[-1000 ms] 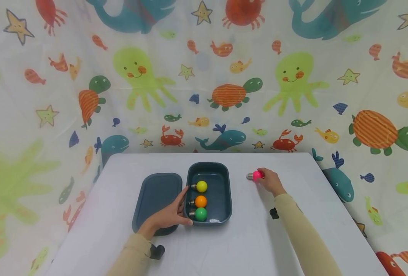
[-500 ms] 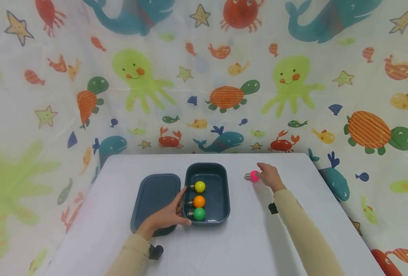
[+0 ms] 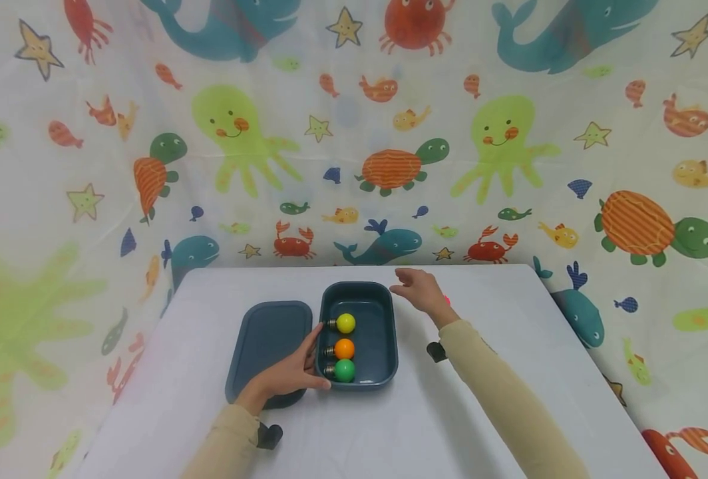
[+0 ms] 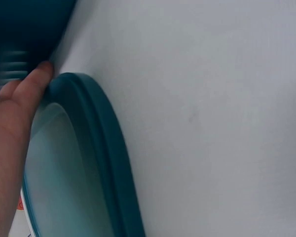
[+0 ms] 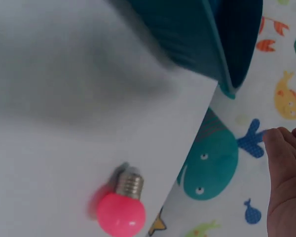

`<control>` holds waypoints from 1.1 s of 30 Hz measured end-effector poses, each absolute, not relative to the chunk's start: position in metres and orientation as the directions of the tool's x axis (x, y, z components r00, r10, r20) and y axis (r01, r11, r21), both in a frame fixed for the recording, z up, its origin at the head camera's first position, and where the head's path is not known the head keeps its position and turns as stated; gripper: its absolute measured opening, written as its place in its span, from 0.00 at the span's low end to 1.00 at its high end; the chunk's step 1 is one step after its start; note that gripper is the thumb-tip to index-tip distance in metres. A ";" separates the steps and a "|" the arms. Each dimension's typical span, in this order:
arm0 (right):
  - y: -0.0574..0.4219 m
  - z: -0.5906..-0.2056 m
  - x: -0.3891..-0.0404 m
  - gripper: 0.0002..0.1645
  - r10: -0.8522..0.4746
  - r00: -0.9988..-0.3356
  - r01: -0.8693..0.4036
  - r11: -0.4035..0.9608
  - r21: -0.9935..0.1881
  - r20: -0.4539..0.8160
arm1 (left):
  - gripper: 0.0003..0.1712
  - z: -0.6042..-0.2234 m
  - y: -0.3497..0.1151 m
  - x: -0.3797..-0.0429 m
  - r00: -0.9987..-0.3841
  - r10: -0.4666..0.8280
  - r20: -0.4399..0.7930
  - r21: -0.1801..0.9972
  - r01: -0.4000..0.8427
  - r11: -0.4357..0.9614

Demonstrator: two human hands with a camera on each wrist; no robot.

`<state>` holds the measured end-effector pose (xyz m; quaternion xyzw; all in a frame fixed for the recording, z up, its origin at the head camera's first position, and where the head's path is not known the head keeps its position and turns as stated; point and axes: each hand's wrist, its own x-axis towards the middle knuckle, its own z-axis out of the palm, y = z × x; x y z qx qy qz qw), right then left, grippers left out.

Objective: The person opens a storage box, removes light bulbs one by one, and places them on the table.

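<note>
My left hand (image 3: 288,370) rests against the left side of a dark blue-grey box (image 3: 388,382), index finger along its wall and thumb at the front corner. Inside the box a yellow light bulb (image 3: 346,323), an orange light bulb (image 3: 345,348) and a green light bulb (image 3: 345,370) lie in a column, metal bases to the left. My right hand (image 3: 420,291) holds nothing and hovers just beyond the box's back right corner. A pink light bulb (image 5: 122,215) lies on the table, mostly hidden behind the right hand in the head view.
The box's flat lid (image 3: 273,339) lies on the table left of the box, partly under the left forearm and hand. A white table (image 3: 384,439) reaches back to a curtain (image 3: 342,140) printed with sea animals.
My right hand has let go of the pink light bulb and moved left towards the box, leaving the bulb on the table. The left hand stays against the box.
</note>
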<state>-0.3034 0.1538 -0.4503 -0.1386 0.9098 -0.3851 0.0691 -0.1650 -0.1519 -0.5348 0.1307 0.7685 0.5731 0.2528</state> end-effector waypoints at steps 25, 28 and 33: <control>0.077 -0.469 -0.287 0.34 -0.432 -0.887 -0.254 0.750 -0.611 -0.161 | 0.66 -0.533 -0.152 -0.168 -0.834 0.497 -0.240 0.947 -0.089 0.308; 0.074 -0.471 -0.285 0.34 -0.441 -0.878 -0.264 0.769 -0.582 -0.184 | 0.66 -0.533 -0.152 -0.168 -0.835 0.495 -0.242 0.946 -0.090 0.312; 0.068 -0.476 -0.281 0.34 -0.433 -0.875 -0.247 0.785 -0.569 -0.217 | 0.66 -0.533 -0.152 -0.167 -0.837 0.491 -0.241 0.945 -0.088 0.315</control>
